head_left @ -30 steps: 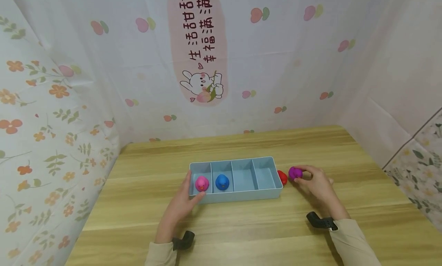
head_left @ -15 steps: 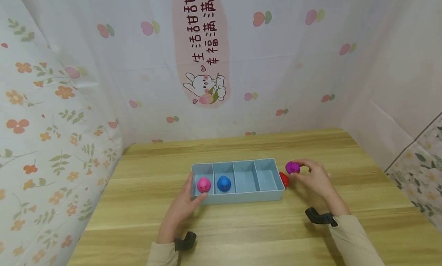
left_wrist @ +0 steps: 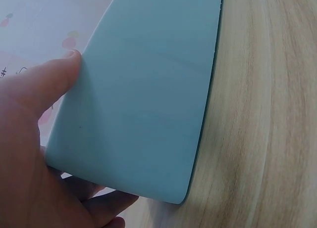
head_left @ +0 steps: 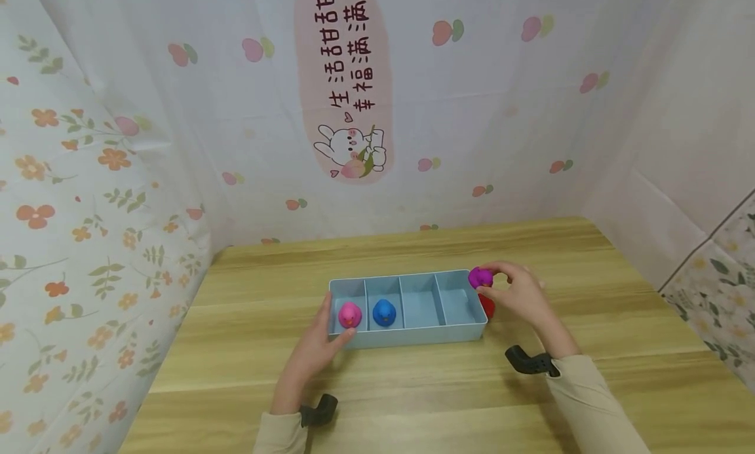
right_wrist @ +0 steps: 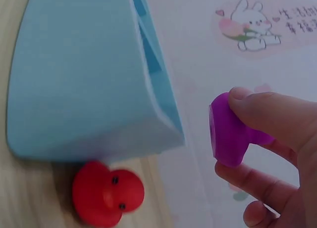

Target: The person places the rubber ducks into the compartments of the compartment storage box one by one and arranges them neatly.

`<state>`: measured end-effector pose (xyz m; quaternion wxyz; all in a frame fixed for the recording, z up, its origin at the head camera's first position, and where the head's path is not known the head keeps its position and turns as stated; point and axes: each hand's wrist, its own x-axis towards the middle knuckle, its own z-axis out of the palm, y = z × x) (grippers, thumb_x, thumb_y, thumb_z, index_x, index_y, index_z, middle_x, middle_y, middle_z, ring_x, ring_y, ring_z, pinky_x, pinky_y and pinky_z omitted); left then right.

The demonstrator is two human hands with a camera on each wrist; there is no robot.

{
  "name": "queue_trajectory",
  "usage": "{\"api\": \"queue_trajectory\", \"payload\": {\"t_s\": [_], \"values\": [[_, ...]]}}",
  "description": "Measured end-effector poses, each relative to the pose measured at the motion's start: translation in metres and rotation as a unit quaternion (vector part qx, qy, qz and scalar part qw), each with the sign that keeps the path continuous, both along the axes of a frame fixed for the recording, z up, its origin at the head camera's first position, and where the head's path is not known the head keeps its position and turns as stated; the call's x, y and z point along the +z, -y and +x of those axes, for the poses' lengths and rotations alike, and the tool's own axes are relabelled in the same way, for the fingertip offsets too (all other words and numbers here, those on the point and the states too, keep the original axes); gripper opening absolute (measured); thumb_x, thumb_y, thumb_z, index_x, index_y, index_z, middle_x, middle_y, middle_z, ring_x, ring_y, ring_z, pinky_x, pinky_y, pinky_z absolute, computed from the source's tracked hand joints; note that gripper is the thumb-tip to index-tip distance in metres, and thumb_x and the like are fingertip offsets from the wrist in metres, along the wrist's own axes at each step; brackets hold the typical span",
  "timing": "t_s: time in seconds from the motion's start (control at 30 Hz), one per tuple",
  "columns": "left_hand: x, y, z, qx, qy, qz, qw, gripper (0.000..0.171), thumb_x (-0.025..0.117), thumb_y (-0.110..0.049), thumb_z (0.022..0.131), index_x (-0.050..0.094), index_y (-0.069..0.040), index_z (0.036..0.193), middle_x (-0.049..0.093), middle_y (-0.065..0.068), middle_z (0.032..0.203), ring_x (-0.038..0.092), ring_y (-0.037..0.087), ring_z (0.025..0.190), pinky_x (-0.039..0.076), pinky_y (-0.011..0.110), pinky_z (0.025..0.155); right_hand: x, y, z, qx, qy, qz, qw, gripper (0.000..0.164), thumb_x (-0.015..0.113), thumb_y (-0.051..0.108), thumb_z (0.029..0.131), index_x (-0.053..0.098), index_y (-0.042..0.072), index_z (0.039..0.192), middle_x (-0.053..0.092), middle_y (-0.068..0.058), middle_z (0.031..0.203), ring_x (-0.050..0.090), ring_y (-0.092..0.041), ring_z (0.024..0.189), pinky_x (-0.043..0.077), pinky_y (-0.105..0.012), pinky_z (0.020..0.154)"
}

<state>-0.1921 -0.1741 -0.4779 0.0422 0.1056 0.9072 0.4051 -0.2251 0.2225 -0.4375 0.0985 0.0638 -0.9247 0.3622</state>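
Pinching the purple rubber duck (head_left: 480, 277) above the blue divided tray's (head_left: 413, 337) right end, the right hand (head_left: 519, 297) seems mid-carry and should next lower it into a free compartment, while the left hand (head_left: 315, 349) clasps the tray's left end.

Purple duck (head_left: 480, 277): small rubber toy, pinched in your right hand (head_left: 514, 295), lifted off the table at the tray's far right corner.
Tray (head_left: 413, 337): pale blue, four compartments in a row, lying flat on the wooden table; your left hand (head_left: 316, 349) grips its left end, thumb on the near wall.
Tray's two right compartments: empty.
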Motion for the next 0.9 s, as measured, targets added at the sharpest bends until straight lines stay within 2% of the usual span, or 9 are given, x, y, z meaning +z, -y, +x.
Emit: {"api": "queue_trajectory", "payload": {"t_s": [0.17, 0.37, 0.6, 0.9], "values": [[0.0, 0.001, 0.001, 0.006, 0.012, -0.009, 0.9999, 0.093, 0.062, -0.046, 0.089, 0.008, -0.006, 0.154, 0.017, 0.019, 0.158, 0.022, 0.04, 0.143, 0.024, 0.056, 0.114, 0.001, 0.015, -0.003, 0.025, -0.007, -0.007, 1.0, 0.037, 0.08, 0.021, 0.077, 0.067, 0.01, 0.11, 0.069, -0.011, 0.106, 0.052, -0.037, 0.103, 0.03, -0.044, 0.081], [0.0, 0.001, 0.0, 0.004, 0.004, -0.01, 0.9999, 0.092, 0.061, -0.046, 0.09, 0.009, -0.005, 0.153, 0.018, 0.021, 0.158, 0.024, 0.042, 0.142, 0.025, 0.056, 0.113, -0.003, 0.034, -0.006, 0.064, -0.017, -0.009, 0.998, 0.035, 0.081, 0.019, 0.076, 0.067, 0.009, 0.108, 0.069, -0.01, 0.106, 0.052, -0.035, 0.102, 0.035, -0.038, 0.079], [0.001, 0.0, -0.001, -0.001, 0.001, -0.012, 0.9999, 0.09, 0.061, -0.043, 0.091, 0.01, -0.002, 0.153, 0.018, 0.022, 0.157, 0.023, 0.042, 0.142, 0.024, 0.056, 0.114, -0.002, 0.056, -0.007, 0.074, -0.025, 0.017, 0.997, 0.035, 0.082, 0.023, 0.075, 0.068, 0.013, 0.105, 0.069, -0.006, 0.103, 0.051, -0.033, 0.1, 0.024, -0.043, 0.076], [0.001, 0.001, 0.0, 0.004, 0.004, -0.018, 0.9998, 0.093, 0.061, -0.048, 0.089, 0.008, -0.006, 0.154, 0.018, 0.018, 0.158, 0.025, 0.04, 0.142, 0.027, 0.055, 0.113, 0.001, 0.083, -0.008, 0.1, -0.039, 0.07, 0.992, 0.031, 0.083, 0.025, 0.072, 0.069, 0.019, 0.099, 0.07, 0.0, 0.101, 0.049, -0.022, 0.094, 0.021, -0.042, 0.073]]}}
